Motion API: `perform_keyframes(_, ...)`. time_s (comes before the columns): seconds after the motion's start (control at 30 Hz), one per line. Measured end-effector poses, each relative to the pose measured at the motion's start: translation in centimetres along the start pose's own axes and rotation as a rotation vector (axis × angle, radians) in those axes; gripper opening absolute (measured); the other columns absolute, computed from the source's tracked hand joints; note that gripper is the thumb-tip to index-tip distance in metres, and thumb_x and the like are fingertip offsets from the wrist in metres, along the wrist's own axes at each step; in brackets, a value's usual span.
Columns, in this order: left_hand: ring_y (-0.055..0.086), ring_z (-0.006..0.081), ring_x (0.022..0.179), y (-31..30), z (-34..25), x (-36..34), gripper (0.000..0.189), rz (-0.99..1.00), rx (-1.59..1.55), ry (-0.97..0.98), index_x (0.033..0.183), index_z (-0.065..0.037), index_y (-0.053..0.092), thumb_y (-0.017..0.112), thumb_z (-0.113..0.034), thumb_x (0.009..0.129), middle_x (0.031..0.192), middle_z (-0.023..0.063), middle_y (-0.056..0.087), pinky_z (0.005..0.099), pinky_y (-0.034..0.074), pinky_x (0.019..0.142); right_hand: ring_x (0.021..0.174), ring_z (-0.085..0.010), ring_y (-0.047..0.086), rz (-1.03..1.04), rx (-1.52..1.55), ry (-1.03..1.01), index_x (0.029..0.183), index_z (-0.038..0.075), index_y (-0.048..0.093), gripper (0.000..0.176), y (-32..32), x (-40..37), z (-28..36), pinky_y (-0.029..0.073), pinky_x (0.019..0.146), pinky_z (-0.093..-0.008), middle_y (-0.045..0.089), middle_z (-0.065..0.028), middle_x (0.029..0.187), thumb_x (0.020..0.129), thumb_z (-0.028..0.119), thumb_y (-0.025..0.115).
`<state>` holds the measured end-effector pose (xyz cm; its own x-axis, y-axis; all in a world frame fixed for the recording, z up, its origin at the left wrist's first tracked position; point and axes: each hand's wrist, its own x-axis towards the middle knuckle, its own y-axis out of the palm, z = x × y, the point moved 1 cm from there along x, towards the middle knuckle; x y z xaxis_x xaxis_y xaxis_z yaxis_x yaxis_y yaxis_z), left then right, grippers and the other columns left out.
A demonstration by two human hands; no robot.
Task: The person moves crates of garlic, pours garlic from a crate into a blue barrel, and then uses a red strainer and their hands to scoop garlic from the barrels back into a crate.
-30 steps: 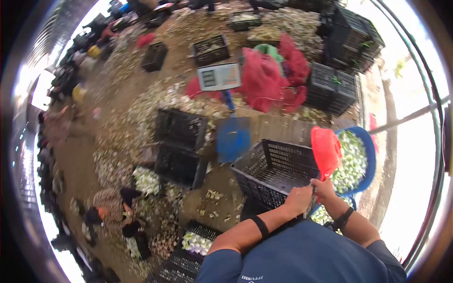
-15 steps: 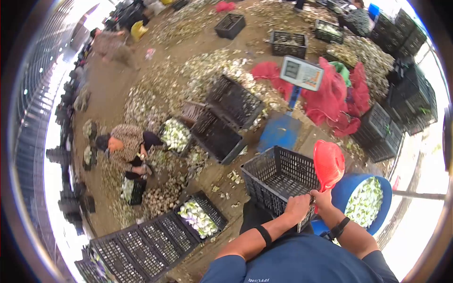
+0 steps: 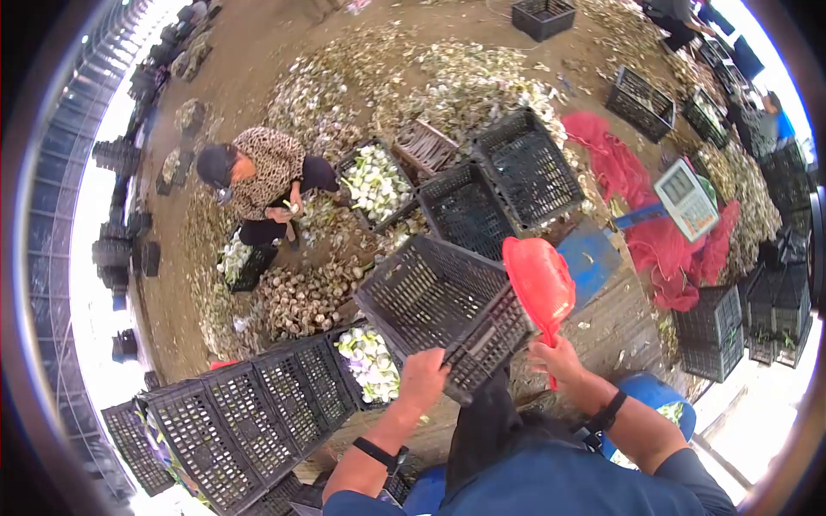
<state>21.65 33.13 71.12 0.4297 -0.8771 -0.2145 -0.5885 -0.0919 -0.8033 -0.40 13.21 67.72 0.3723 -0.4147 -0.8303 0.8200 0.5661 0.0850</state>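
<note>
My left hand [image 3: 423, 378] is closed on the near rim of a black plastic crate [image 3: 439, 297], which is tilted and held in front of my body. The crate looks empty inside. My right hand [image 3: 557, 359] grips the handle of a red plastic strainer [image 3: 540, 277], whose bowl points up and away beside the crate's right side. Beyond the crate, two more black crates [image 3: 469, 211] stand side by side on the ground. A blue scale platform [image 3: 590, 262] lies right of the strainer.
A person [image 3: 258, 176] crouches at the left among peelings and bulbs. A row of black crates [image 3: 249, 413] runs along the lower left, beside a crate of white bulbs [image 3: 368, 365]. Blue tub [image 3: 645, 397] at lower right; scale display [image 3: 687, 198] and red netting [image 3: 602, 163] at right.
My view has turned to the right. The crate has moved left and is tilted, with my left hand now at its near left edge. My hands have moved apart; the right still holds the strainer.
</note>
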Motion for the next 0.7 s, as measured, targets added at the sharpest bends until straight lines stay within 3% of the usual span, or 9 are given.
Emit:
perform_keyframes(0.13, 0.060, 0.0358, 0.087, -0.3, 8.4, 2.1, 0.032, -0.095, 0.079, 0.004, 0.100, -0.003, 0.060, 0.074, -0.014, 0.075, 0.088, 0.0130, 0.064, 0.0469, 0.045, 0.076, 0.068, -0.0144, 0.060, -0.032, -0.188, 0.053, 0.093, 0.006, 0.058, 0.013, -5.0, 3.2, -3.9, 0.055, 0.062, -0.0304, 0.059, -0.0028, 0.079, 0.085, 0.013, 0.064)
perform_keyframes(0.27, 0.060, 0.0349, 0.090, -1.0, 11.8, 5.5, 0.031, -0.060, 0.112, 0.004, 0.100, -0.003, 0.060, 0.074, -0.013, 0.075, 0.092, 0.0133, 0.064, 0.0467, 0.045, 0.079, 0.066, -0.0153, 0.060, -0.166, -0.276, 0.142, 0.092, 0.005, 0.059, 0.011, -9.6, 0.8, -4.6, 0.054, 0.060, -0.0293, 0.060, -0.0036, 0.078, 0.084, 0.011, 0.064)
perform_keyframes(0.37, 0.060, 0.0349, 0.090, -1.7, 14.7, 6.8, 0.030, -0.007, 0.154, -0.043, 0.098, -0.003, 0.060, 0.075, -0.013, 0.074, 0.091, 0.0137, 0.064, 0.0462, 0.045, 0.079, 0.071, -0.0196, 0.065, -0.170, -0.201, 0.236, 0.102, 0.002, 0.057, 0.021, -12.6, 0.1, -5.6, 0.055, 0.061, -0.0323, 0.060, -0.0061, 0.081, 0.086, 0.013, 0.064)
perform_keyframes(0.43, 0.059, 0.0347, 0.089, -1.8, 17.1, 6.4, 0.029, -0.032, 0.169, -0.100, 0.096, -0.005, 0.060, 0.075, -0.010, 0.072, 0.088, 0.0136, 0.063, 0.0454, 0.045, 0.078, 0.072, -0.0213, 0.065, -0.292, -0.216, 0.291, 0.105, 0.000, 0.055, 0.026, -13.8, -0.9, -5.7, 0.056, 0.060, -0.0341, 0.060, -0.0080, 0.085, 0.086, 0.015, 0.067)
perform_keyframes(0.7, 0.059, 0.0340, 0.090, -1.6, 15.7, 5.7, 0.030, 0.033, 0.115, -0.018, 0.098, -0.003, 0.062, 0.075, -0.009, 0.072, 0.090, 0.0124, 0.064, 0.0450, 0.044, 0.080, 0.074, -0.0209, 0.066, -0.378, -0.223, 0.271, 0.105, 0.000, 0.058, 0.028, -15.8, -1.9, -7.0, 0.056, 0.063, -0.0338, 0.064, -0.0100, 0.083, 0.085, 0.017, 0.069)
